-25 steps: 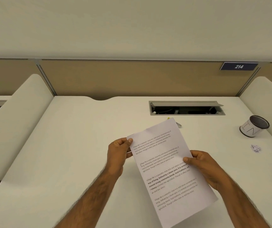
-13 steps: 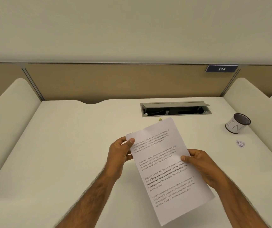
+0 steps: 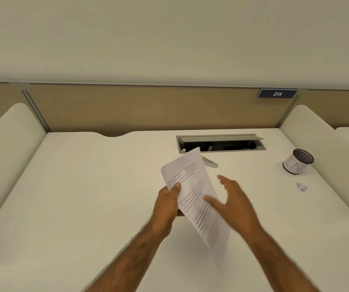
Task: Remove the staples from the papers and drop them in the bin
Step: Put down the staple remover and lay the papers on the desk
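Papers (image 3: 192, 192): centre, above desk (image 3: 85, 197), left edge pinched by left hand (image 3: 167, 205). Right hand (image 3: 232, 203): just right, fingers spread wide, blurred. Bin (image 3: 298, 162): far right, upright, contents indiscernible. Cable tray (image 3: 220, 143): far centre, lid raised, interior dark.

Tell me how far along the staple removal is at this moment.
Done: nothing I can confirm; no staple is visible. In hand: the left hand grips the papers, the right hand is open, holding nothing. Left: probably fetching the grey tool, pulling the staple and dropping it in the bin.
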`<state>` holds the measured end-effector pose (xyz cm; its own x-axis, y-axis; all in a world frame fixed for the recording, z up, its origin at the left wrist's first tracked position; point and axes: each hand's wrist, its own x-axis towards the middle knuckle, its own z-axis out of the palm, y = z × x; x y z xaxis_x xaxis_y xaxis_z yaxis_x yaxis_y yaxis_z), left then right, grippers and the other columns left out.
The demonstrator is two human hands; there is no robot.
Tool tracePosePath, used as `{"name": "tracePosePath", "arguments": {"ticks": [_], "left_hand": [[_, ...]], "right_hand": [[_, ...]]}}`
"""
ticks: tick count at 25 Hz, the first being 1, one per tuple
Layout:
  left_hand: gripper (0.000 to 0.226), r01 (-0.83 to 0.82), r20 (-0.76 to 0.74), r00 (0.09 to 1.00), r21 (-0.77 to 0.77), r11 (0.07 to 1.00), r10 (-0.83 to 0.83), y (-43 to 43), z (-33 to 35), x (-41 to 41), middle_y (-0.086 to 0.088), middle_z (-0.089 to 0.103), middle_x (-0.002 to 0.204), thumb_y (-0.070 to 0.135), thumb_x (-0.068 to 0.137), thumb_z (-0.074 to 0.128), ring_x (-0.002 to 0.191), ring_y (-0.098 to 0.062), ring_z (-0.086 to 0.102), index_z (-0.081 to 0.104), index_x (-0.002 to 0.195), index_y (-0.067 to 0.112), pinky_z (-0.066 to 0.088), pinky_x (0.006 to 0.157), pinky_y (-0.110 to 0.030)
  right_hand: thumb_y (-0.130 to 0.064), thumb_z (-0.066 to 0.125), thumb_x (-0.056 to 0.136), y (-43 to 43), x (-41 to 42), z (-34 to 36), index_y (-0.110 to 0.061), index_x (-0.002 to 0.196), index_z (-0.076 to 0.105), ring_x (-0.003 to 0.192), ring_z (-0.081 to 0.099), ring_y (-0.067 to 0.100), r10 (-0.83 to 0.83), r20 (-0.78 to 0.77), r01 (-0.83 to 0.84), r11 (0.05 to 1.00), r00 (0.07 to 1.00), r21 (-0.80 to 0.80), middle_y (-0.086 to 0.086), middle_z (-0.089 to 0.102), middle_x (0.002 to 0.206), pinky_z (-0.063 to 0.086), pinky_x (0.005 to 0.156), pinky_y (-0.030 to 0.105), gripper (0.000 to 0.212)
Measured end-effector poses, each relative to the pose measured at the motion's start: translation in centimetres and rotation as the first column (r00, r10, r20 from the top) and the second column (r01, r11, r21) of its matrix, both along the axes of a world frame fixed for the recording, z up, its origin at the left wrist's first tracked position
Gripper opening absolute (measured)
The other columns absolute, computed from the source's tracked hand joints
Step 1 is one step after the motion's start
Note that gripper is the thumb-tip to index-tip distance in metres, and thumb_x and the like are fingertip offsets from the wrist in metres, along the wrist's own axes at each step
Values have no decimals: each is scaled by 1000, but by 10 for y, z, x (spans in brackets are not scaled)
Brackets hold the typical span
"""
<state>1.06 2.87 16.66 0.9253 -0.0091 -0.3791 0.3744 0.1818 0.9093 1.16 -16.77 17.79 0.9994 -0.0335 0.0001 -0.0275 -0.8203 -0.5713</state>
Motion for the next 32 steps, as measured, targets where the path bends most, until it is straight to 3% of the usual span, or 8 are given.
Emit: {"name": "tracePosePath", "arguments": {"ticks": [4,10,13,15,17,19,23,32], "left_hand": [[28,-184,16,983,-54,982,185,-13,12,-2,-2,80,106,32,111,41,92,-22,78,65,124,24,65,75,-41],[58,5,90,996,-106,994,5,-12,27,-6,4,66,135,57,96,59,117,-15,67,51,146,27,64,85,-38],[86,82,177,981,-1,997,-81,9,21,-4,24,50,147,79,76,65,129,1,54,43,149,40,48,112,-46],[96,-20,194,981,80,997,4,28,11,1,21,46,154,83,73,62,139,-7,49,41,154,36,40,118,-48],[74,-45,254,967,35,998,35,45,2,8,10,59,148,74,85,61,137,-15,55,53,146,32,44,112,-48],[46,-29,249,967,-119,993,58,53,-3,12,0,69,137,54,99,56,129,-21,64,66,135,26,48,107,-48],[37,13,178,983,-301,954,43,57,4,9,-14,70,133,33,100,51,121,-29,68,74,122,15,56,103,-45],[31,-62,160,984,-110,992,80,55,6,12,-6,79,114,32,98,59,106,-30,74,68,123,16,57,84,-40]], "right_hand": [[-54,80,70,65,-51,-19,-16,142,47,130,54,31,213,246,-91,900,946,-427,9,55,142,52,96,46,87],[-18,88,71,59,-36,-12,-8,107,73,62,70,22,172,471,42,911,865,-411,7,74,85,58,55,32,40],[-19,63,89,44,-24,19,-16,100,70,57,63,22,41,485,87,967,874,-238,-1,68,74,48,48,31,13],[-25,48,99,33,-17,42,-18,95,67,66,63,24,-52,314,15,993,948,121,0,68,76,50,57,38,21],[-23,50,103,20,-13,61,-19,96,69,78,69,27,-28,61,-10,834,998,552,1,73,84,57,72,44,20],[-19,53,102,10,-11,68,-18,104,73,91,71,36,29,-61,27,659,998,752,6,77,97,58,82,49,20],[-16,55,101,-3,-13,56,-11,111,72,101,68,47,83,-148,77,562,985,824,18,74,108,53,93,61,21],[-17,60,98,6,-5,59,-5,99,71,78,67,25,-18,-111,100,590,994,801,15,75,96,55,75,36,16]]}}
